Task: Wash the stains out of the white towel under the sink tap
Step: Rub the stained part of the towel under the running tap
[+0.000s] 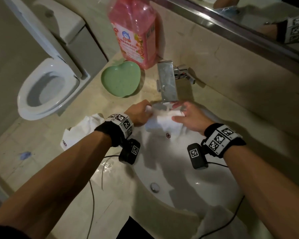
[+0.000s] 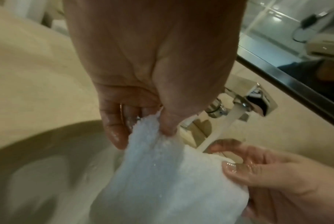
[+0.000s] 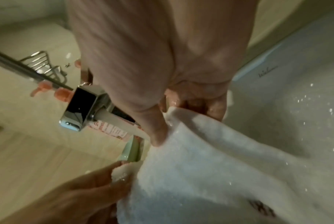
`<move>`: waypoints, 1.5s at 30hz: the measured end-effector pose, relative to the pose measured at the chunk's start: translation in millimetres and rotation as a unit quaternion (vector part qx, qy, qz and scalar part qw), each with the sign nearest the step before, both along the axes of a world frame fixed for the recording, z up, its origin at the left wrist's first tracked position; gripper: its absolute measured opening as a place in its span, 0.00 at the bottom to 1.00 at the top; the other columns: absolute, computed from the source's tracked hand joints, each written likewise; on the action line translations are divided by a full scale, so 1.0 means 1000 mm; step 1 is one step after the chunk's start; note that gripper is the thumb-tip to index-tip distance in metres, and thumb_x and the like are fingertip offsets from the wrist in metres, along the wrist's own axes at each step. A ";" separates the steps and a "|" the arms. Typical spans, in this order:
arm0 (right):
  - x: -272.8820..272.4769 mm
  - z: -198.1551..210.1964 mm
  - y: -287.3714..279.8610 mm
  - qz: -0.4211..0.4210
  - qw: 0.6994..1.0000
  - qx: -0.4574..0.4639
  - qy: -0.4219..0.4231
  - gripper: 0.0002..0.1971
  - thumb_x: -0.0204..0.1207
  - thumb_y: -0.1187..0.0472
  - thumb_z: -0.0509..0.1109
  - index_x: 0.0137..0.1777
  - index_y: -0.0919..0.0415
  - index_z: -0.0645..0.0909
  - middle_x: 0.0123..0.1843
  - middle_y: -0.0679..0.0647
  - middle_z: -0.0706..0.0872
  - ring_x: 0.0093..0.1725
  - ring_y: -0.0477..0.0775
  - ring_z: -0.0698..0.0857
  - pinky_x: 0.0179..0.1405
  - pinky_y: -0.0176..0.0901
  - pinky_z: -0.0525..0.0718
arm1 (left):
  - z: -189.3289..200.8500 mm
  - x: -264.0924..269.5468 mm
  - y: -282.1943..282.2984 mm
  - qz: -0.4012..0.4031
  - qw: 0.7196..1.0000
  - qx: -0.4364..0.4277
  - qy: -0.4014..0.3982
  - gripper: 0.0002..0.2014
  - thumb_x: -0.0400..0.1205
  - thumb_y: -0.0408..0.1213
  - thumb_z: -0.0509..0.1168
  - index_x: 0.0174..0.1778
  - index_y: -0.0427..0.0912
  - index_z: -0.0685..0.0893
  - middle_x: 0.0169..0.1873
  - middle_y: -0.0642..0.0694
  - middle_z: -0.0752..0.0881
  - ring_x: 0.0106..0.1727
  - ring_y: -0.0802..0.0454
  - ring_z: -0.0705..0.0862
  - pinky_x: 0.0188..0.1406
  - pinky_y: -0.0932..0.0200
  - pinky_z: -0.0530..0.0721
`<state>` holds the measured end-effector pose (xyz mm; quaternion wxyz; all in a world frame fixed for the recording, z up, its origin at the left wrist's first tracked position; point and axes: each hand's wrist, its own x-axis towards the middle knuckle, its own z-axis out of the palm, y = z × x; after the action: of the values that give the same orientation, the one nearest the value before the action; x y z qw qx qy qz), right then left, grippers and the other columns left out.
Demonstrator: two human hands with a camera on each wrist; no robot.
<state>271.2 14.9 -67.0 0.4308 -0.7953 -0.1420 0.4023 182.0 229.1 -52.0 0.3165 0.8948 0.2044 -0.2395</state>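
Sink (image 1: 188,192) white, set in beige surface (image 1: 41,138). White towel (image 1: 164,122) stretched over basin, top edge under tap (image 1: 167,83), water stream (image 2: 222,125) hitting it. My left hand (image 1: 140,114) grip pinches left corner; my right hand (image 1: 190,118) grip clamps right edge. Pink bottle (image 1: 136,31), green dish (image 1: 121,79) behind.

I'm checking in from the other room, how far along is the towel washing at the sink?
Done: the tap is running and the towel is wet under the stream. In hand: the left hand and right hand each pinch an edge, holding it stretched over the sink. Left: no stains show on the part in view; wringing out remains, and a second cloth waits on the counter.
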 end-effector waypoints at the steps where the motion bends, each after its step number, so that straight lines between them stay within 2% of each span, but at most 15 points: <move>1: 0.000 0.001 0.002 -0.024 1.000 0.012 0.004 0.15 0.74 0.57 0.79 0.53 0.38 0.79 0.66 0.49 0.84 0.64 0.55 0.85 0.58 0.65 0.88 | 0.000 -0.002 0.002 0.019 1.000 -0.014 0.003 0.16 0.87 0.48 0.58 0.65 0.42 0.73 0.59 0.36 0.84 0.55 0.38 0.83 0.52 0.50 0.81; 5: 0.003 -0.002 0.006 -0.054 0.998 0.031 -0.001 0.09 0.80 0.55 0.74 0.55 0.43 0.78 0.65 0.51 0.86 0.61 0.56 0.87 0.59 0.62 0.88 | -0.001 0.000 0.003 0.140 0.985 -0.097 -0.023 0.20 0.86 0.49 0.61 0.66 0.37 0.71 0.59 0.36 0.84 0.53 0.40 0.86 0.53 0.43 0.87; 8: 0.005 -0.002 0.007 -0.080 0.996 0.046 0.004 0.07 0.83 0.56 0.72 0.57 0.45 0.79 0.61 0.49 0.88 0.61 0.56 0.88 0.56 0.58 0.90 | 0.002 0.003 -0.004 0.235 0.956 -0.174 -0.033 0.24 0.82 0.50 0.69 0.63 0.38 0.69 0.50 0.38 0.85 0.39 0.48 0.86 0.33 0.54 0.87; 10: 0.006 0.001 0.003 -0.124 0.990 0.060 0.031 0.08 0.82 0.58 0.73 0.57 0.46 0.79 0.60 0.49 0.88 0.61 0.58 0.88 0.51 0.52 0.90 | 0.005 0.004 -0.004 0.247 0.944 -0.219 -0.027 0.29 0.76 0.45 0.76 0.65 0.42 0.67 0.50 0.42 0.84 0.42 0.49 0.84 0.37 0.53 0.85; 12: 0.008 0.003 -0.004 -0.137 0.988 0.055 0.049 0.15 0.76 0.58 0.79 0.59 0.47 0.80 0.64 0.52 0.87 0.63 0.60 0.87 0.55 0.56 0.89 | 0.005 0.005 -0.007 0.187 0.953 -0.235 -0.033 0.31 0.72 0.35 0.79 0.66 0.46 0.70 0.56 0.45 0.83 0.52 0.48 0.84 0.51 0.53 0.84; 14: 0.009 0.005 -0.012 -0.099 0.993 0.030 0.050 0.25 0.69 0.63 0.84 0.62 0.48 0.80 0.68 0.53 0.83 0.65 0.60 0.84 0.58 0.59 0.88 | 0.001 0.008 -0.014 0.105 0.977 -0.179 -0.054 0.23 0.73 0.31 0.77 0.61 0.48 0.78 0.56 0.47 0.83 0.54 0.49 0.81 0.51 0.65 0.78; 18: 0.009 0.005 -0.025 0.003 0.995 -0.079 -0.054 0.26 0.70 0.67 0.82 0.65 0.46 0.81 0.67 0.49 0.82 0.55 0.45 0.83 0.40 0.31 0.79 | -0.006 0.024 -0.039 -0.011 0.997 -0.014 -0.069 0.15 0.84 0.43 0.66 0.64 0.42 0.84 0.60 0.42 0.85 0.58 0.43 0.83 0.51 0.63 0.76; 23: 0.008 0.004 -0.037 -0.070 0.993 -0.075 -0.059 0.15 0.79 0.61 0.75 0.64 0.47 0.85 0.67 0.55 0.84 0.60 0.57 0.85 0.57 0.55 0.88 | 0.001 0.041 -0.048 0.001 0.998 -0.036 -0.050 0.18 0.85 0.49 0.61 0.65 0.43 0.83 0.60 0.39 0.85 0.58 0.42 0.84 0.61 0.48 0.83; 27: 0.010 0.005 -0.039 -0.117 0.991 -0.027 -0.058 0.11 0.78 0.57 0.77 0.59 0.43 0.85 0.63 0.51 0.86 0.58 0.53 0.84 0.55 0.46 0.85 | 0.012 0.038 -0.036 -0.054 0.993 -0.080 -0.070 0.23 0.75 0.45 0.75 0.64 0.41 0.84 0.58 0.43 0.86 0.56 0.45 0.83 0.53 0.56 0.81; 31: 0.008 0.007 -0.023 -0.089 0.994 -0.004 -0.067 0.14 0.84 0.55 0.71 0.69 0.46 0.82 0.64 0.48 0.82 0.52 0.43 0.82 0.44 0.32 0.78 | 0.015 0.031 -0.028 -0.073 0.995 0.028 -0.066 0.13 0.83 0.44 0.68 0.59 0.42 0.86 0.53 0.44 0.86 0.47 0.50 0.79 0.46 0.59 0.74; 36: 0.002 0.015 -0.007 -0.040 0.998 0.012 -0.040 0.19 0.74 0.63 0.81 0.64 0.52 0.85 0.57 0.47 0.90 0.55 0.46 0.88 0.50 0.38 0.88 | 0.024 0.014 -0.003 -0.092 0.991 0.039 -0.091 0.11 0.87 0.45 0.60 0.50 0.43 0.82 0.41 0.39 0.78 0.46 0.38 0.81 0.43 0.54 0.72; 39: 0.000 0.016 0.002 -0.034 0.995 -0.013 -0.097 0.11 0.76 0.59 0.79 0.57 0.49 0.87 0.52 0.48 0.90 0.52 0.48 0.88 0.42 0.32 0.83 | 0.028 -0.001 0.008 -0.098 0.988 0.025 -0.114 0.12 0.87 0.47 0.60 0.52 0.43 0.84 0.50 0.38 0.75 0.53 0.42 0.75 0.60 0.51 0.74; 41: -0.001 0.019 0.013 -0.021 0.993 -0.022 -0.112 0.08 0.79 0.56 0.76 0.56 0.52 0.88 0.53 0.54 0.91 0.55 0.55 0.89 0.50 0.43 0.86 | 0.032 -0.008 0.014 -0.091 0.986 0.012 -0.137 0.17 0.87 0.45 0.61 0.63 0.39 0.85 0.62 0.35 0.78 0.61 0.41 0.77 0.67 0.54 0.72; 43: -0.003 0.021 0.023 0.019 0.990 -0.037 -0.132 0.12 0.80 0.53 0.75 0.61 0.53 0.87 0.63 0.62 0.86 0.63 0.61 0.85 0.65 0.52 0.83 | 0.036 -0.013 0.019 -0.063 0.987 -0.013 -0.146 0.17 0.87 0.45 0.61 0.61 0.37 0.85 0.57 0.36 0.85 0.57 0.40 0.82 0.57 0.53 0.76; 45: -0.004 0.020 0.028 0.019 0.989 -0.033 -0.141 0.05 0.79 0.53 0.76 0.53 0.44 0.86 0.61 0.56 0.84 0.61 0.54 0.81 0.67 0.41 0.78 | 0.037 -0.018 0.025 -0.037 0.988 -0.026 -0.145 0.16 0.87 0.46 0.60 0.55 0.36 0.85 0.48 0.37 0.87 0.50 0.40 0.83 0.49 0.52 0.77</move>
<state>266.8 42.9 -46.6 0.3725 -0.8548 -0.2030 0.2989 163.9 253.8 -15.2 0.3573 0.9184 0.1168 -0.1238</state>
